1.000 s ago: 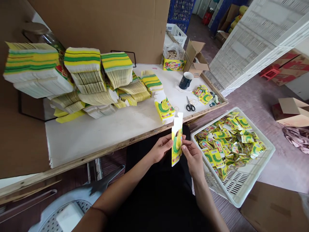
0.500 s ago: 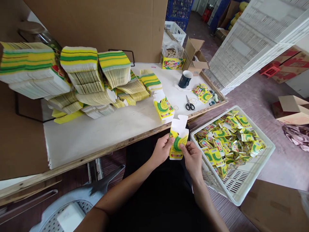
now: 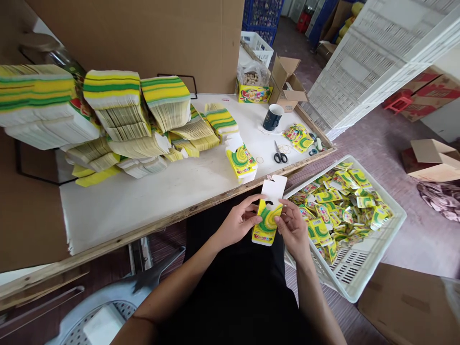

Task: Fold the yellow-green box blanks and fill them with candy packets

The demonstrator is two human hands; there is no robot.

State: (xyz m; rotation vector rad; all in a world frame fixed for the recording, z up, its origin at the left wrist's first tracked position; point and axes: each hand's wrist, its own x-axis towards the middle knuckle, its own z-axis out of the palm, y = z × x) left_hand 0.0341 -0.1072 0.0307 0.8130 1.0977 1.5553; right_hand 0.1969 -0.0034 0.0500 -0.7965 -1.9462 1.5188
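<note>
Over my lap I hold a small yellow and green carton [image 3: 268,218] with a white hang tab standing up at its top. My left hand [image 3: 240,221] grips its left side with thumb and fingers closed on it. My right hand [image 3: 293,227] pinches its right edge. A short stack of the same flat cartons [image 3: 241,162] lies on the white table [image 3: 161,191] just ahead of my hands. To my right stands a white plastic crate [image 3: 362,268] filled with several folded yellow and green cartons [image 3: 338,206].
Tall stacks of flat carton blanks [image 3: 118,110] crowd the table's left and back. A dark mug [image 3: 272,117], scissors [image 3: 279,153], loose cartons [image 3: 300,136] and a bag of nuts [image 3: 251,79] sit at the far right. Cardboard sheets, stacked white crates [image 3: 373,57] and boxes surround it.
The carton has turned from edge-on to face-up and opened into a box shape between my hands. Both hands stayed over my lap, shifting slightly right.
</note>
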